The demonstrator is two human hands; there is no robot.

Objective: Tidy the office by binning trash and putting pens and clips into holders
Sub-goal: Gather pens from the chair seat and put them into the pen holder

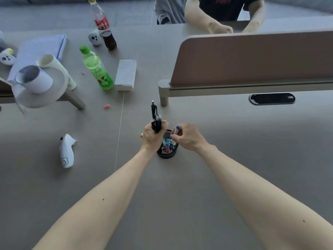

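Observation:
A black round holder point(166, 154) stands on the grey desk in the middle of the view, with several coloured binder clips point(167, 146) inside. My left hand point(152, 137) is closed around a bunch of black pens point(156, 117) that stick upward, just left of the holder's rim. My right hand point(187, 137) pinches a white pen with a blue cap point(176, 131) over the holder's right rim, its lower end pointing into the holder.
A green bottle point(97, 69), a cola bottle point(103, 24), a white box point(126, 74), paper cups point(35, 79) and a book lie at the back left. A small pink scrap point(106, 106) and a white controller point(67, 150) lie on the desk. A brown divider point(252, 58) stands at right; another person sits behind it.

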